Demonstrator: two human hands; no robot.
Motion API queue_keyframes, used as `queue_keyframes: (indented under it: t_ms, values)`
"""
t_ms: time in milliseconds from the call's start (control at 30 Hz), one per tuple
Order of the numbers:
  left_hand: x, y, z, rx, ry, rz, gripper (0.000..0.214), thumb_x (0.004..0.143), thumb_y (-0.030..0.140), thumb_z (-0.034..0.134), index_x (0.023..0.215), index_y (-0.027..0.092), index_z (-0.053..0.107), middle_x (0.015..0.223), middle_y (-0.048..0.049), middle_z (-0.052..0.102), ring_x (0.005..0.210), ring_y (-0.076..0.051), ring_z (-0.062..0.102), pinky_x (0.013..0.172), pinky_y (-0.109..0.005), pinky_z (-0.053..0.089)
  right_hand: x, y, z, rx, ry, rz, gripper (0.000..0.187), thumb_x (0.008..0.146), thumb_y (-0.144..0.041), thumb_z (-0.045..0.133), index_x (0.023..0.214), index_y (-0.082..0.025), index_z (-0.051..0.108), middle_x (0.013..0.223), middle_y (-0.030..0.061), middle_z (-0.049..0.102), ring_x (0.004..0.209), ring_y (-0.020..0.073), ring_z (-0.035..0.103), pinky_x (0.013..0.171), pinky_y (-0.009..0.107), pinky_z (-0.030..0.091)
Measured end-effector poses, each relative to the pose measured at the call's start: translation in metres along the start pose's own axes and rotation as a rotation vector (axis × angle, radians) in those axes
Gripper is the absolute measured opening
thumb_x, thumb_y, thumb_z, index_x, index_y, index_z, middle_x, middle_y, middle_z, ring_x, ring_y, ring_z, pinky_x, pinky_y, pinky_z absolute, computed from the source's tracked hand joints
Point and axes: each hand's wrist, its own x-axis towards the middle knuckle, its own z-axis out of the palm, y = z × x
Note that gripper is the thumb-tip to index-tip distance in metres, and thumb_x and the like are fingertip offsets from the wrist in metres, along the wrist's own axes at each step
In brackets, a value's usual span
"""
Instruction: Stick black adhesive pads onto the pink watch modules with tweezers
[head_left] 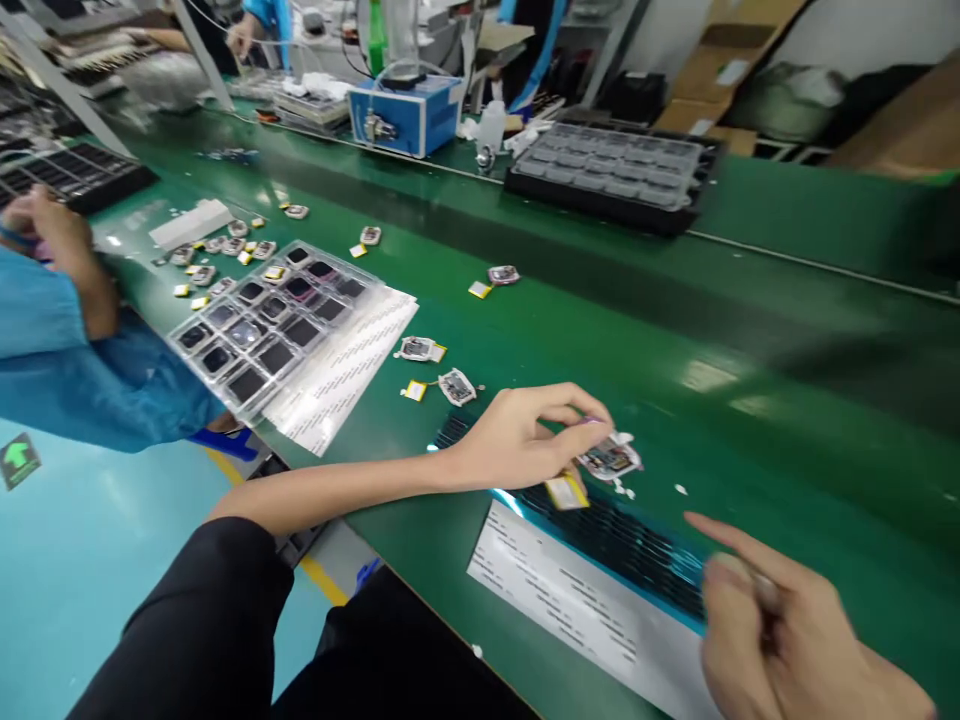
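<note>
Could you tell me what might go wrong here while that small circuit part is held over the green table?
The left hand pinches the small circuit module by its edge while its yellow tab dangles; it may tear or slip. White scraps beside it could get lost on the green table. The right hand looks blurred, so it might knock the white printed sheet.

I can't make out a single word or number here. The white sheet [570,600] at the near edge of the worktop [750,330] carries rows of dark print, too blurred for me to read. The sheet [345,365] under the clear tray [262,320] has faint lines of marks, also unreadable. The one sign I can read is a green arrow sticker [19,460] on the floor [90,540], pointing up.
</note>
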Motion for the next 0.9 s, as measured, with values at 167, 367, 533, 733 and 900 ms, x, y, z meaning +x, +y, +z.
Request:
queue_keyframes:
  t_ms: [167,367,533,733,900]
  values:
    - [-0.013,-0.010,0.002,-0.116,-0.132,-0.089,0.030,0.101,0.047,0.065,0.099,0.022,0.048,0.075,0.0007,0.070,0.052,-0.013,0.070,0.049,-0.020,0.050,0.019,-0.023,0.005,-0.053,0.000,-0.049,0.045,0.110,-0.022,0.059,0.154,-0.023,0.053,0.056,-0.0095,0.052,0.036,0.0074,0.045,0.039,0.021,0.037]
    - [-0.029,-0.006,0.010,0.145,-0.223,-0.064,0.020,0.104,0.034,0.052,0.115,0.019,0.060,0.058,0.0057,0.060,0.047,-0.012,0.066,0.048,-0.019,0.049,0.022,-0.025,0.011,0.057,-0.050,-0.066,0.034,0.110,-0.022,0.060,0.144,-0.022,0.059,0.073,-0.0048,0.066,0.050,0.0084,0.057,0.046,0.022,0.043]
    - [-0.036,-0.008,0.013,0.254,-0.265,-0.046,0.018,0.101,0.026,0.052,0.114,0.017,0.061,0.080,-0.0015,0.072,0.065,-0.016,0.078,0.055,-0.020,0.057,0.020,-0.022,0.013,0.064,-0.081,-0.075,0.012,0.107,-0.017,0.061,0.118,-0.022,0.067,0.085,-0.0034,0.073,0.061,0.0072,0.065,0.045,0.021,0.043]
    - [-0.039,-0.011,0.017,0.231,-0.158,-0.068,0.017,0.100,0.026,0.056,0.113,0.016,0.063,0.079,-0.0031,0.076,0.070,-0.019,0.081,0.061,-0.022,0.063,0.014,-0.024,0.011,0.131,-0.097,-0.013,0.007,0.105,-0.014,0.060,0.104,-0.021,0.059,0.088,-0.0009,0.075,0.061,0.0075,0.067,0.042,0.020,0.042]
    - [-0.040,-0.009,0.018,0.148,-0.090,-0.082,0.013,0.102,0.025,0.058,0.112,0.017,0.061,0.081,-0.0040,0.078,0.072,-0.020,0.082,0.062,-0.023,0.065,0.015,-0.029,0.015,0.201,-0.046,0.067,0.016,0.103,-0.011,0.064,0.111,-0.024,0.060,0.093,0.0000,0.077,0.069,0.0118,0.073,0.047,0.022,0.050]
